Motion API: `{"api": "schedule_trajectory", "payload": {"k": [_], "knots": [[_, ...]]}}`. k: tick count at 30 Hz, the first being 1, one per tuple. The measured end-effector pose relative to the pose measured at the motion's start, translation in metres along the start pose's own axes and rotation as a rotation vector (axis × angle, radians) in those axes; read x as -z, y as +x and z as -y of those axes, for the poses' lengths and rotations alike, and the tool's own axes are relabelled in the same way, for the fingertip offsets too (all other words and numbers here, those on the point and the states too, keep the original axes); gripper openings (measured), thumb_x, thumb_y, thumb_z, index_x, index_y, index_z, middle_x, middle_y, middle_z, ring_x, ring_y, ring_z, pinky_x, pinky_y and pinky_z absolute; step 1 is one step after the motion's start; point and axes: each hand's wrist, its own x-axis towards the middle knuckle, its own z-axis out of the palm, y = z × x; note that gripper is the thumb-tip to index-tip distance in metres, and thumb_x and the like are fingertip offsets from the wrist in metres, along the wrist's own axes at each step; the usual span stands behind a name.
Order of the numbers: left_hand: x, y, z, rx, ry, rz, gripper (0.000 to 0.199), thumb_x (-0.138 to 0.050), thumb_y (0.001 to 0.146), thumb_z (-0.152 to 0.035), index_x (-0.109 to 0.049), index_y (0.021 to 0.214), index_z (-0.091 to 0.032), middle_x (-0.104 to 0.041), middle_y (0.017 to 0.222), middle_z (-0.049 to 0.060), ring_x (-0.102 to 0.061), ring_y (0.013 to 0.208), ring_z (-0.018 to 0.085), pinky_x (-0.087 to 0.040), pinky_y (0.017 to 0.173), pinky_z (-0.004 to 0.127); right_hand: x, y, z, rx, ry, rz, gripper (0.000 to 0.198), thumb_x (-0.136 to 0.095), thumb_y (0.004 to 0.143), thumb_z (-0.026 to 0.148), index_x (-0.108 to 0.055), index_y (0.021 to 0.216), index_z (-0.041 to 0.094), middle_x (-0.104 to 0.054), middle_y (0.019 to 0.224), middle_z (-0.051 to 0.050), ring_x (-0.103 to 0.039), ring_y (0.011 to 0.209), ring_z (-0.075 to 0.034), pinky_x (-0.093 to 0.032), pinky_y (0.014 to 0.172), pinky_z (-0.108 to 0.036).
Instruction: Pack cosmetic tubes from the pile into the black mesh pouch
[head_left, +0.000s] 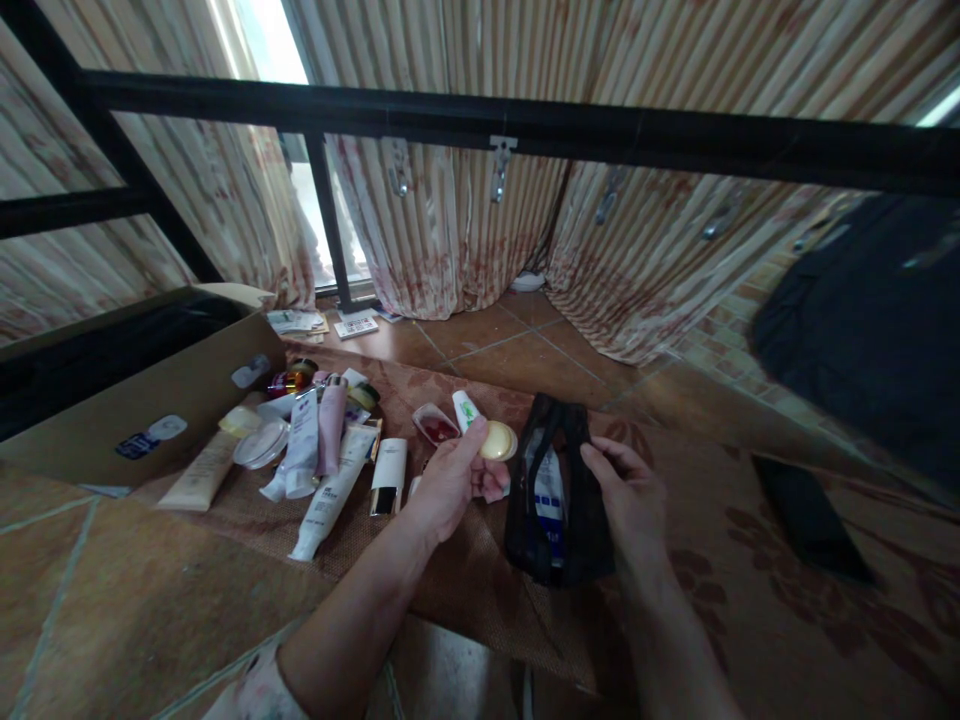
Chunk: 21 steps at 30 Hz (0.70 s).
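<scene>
My left hand [450, 478] is closed on a small round cream-yellow jar [497, 441], pinched between thumb and fingers just left of a black mesh pouch [583, 520]. The pouch stands open on the brown cloth, with a blue-and-white tube [550, 500] showing inside. My right hand [626, 490] pinches the pouch's right edge. Behind my left hand show a white tube with green print [464, 407] and a dark red item in clear packaging [435, 425]. Left of that hand stands a white bottle with a gold cap [389, 475].
Several cosmetic tubes lie at the left, among them a white tube [337, 490], a pink bottle [331, 425] and a beige tube [201, 470]. A cardboard box [187, 400] stands beyond them. A dark phone-like slab [812, 520] lies right. A black metal bar [450, 115] crosses before curtains.
</scene>
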Motion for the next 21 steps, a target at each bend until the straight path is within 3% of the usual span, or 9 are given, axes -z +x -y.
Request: {"api": "schedule_trajectory", "payload": {"k": [21], "knots": [[-0.0012, -0.0036, -0.0029, -0.008, 0.008, 0.06, 0.025, -0.07, 0.075, -0.035, -0.06, 0.074, -0.012, -0.064, 0.061, 0.002, -0.055, 0.046, 0.007, -0.04, 0.047, 0.017, -0.0004, 0.0003, -0.0007, 0.014, -0.001, 0.0, 0.035, -0.077, 0.061, 0.041, -0.073, 0.087, 0.017, -0.072, 0.078, -0.005, -0.065, 0.069, -0.019, -0.05, 0.065, -0.031]]}}
